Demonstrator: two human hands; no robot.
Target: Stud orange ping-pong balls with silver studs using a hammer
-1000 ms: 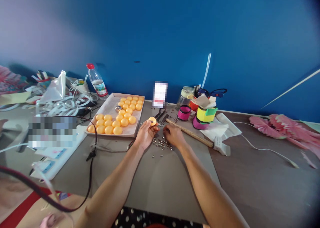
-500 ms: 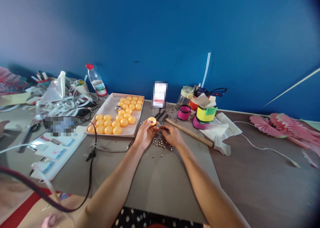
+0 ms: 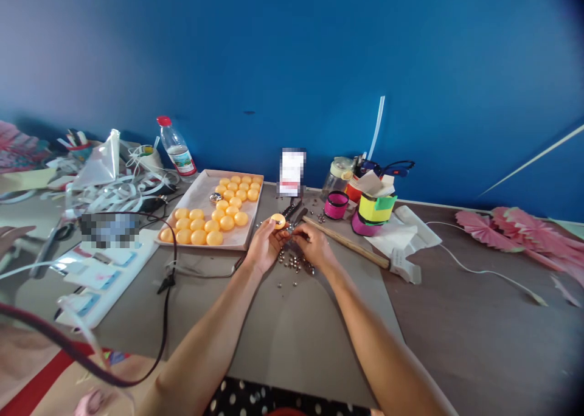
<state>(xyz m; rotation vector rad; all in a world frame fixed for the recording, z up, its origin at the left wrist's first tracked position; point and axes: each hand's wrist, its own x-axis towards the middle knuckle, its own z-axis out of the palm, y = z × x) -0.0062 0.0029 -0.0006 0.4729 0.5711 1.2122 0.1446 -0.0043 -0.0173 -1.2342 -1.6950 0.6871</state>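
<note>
Head view, and it all centres on a small orange half-shell (image 3: 278, 221), pinched up at the fingertips of the left hand (image 3: 265, 243), just off the table with its open face turned toward the camera. It sits at the top of that hand, up and a touch left of the right hand (image 3: 316, 246) — so the left is plainly the nearer one, already on it. The shell is round, with no long axis to speak of.

The left hand is curled, fingers closed on the shell's rim. The right hand is bunched, fingertips drawn together close beside the left's, just below and right of the shell; it seems to pinch something tiny and dark, though I cannot tell what, nor whether it touches the shell.

Directly under and between both hands lies a scatter of small metal beads (image 3: 294, 263) on the grey mat (image 3: 292, 325). Beyond the fingertips, dark pliers (image 3: 294, 209) lie on the table. Off to the left of the left hand — a tray (image 3: 201, 188) of orange balls (image 3: 214, 221). Past the right hand a wooden stick (image 3: 347, 243) runs diagonally, with bright tape rolls (image 3: 375, 212) behind it.
</note>
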